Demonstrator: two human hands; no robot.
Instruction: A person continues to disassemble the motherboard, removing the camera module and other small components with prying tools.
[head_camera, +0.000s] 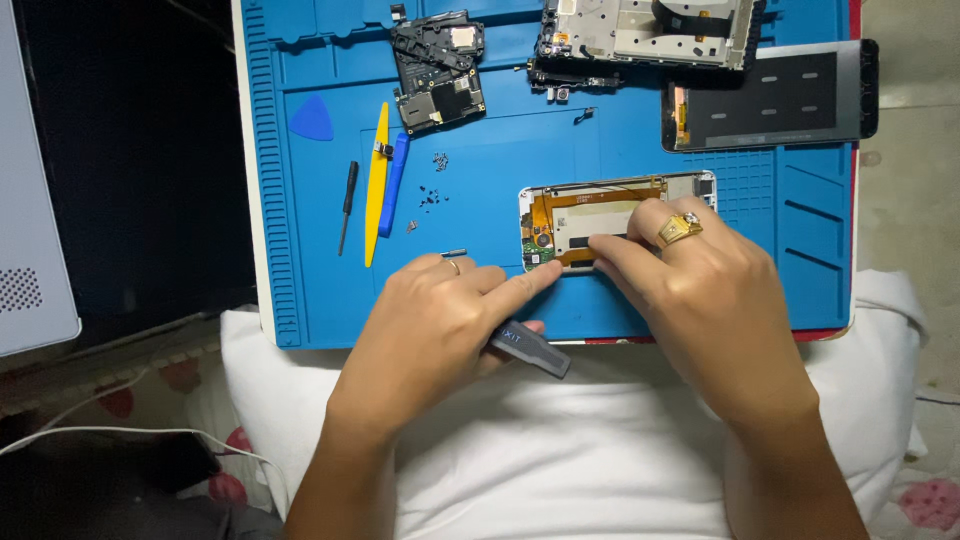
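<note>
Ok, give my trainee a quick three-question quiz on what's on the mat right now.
1. True or false: the right hand wears a gold ring.
2. Which hand grips the grey tool? A) left B) right
3. What lies directly left of the blue pry stick?

Key: 1 true. 2 A, the left hand. 3 the yellow pry tool.

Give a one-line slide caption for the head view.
Left hand grips a grey tool while right hand steadies an opened phone frame on a blue mat.
</note>
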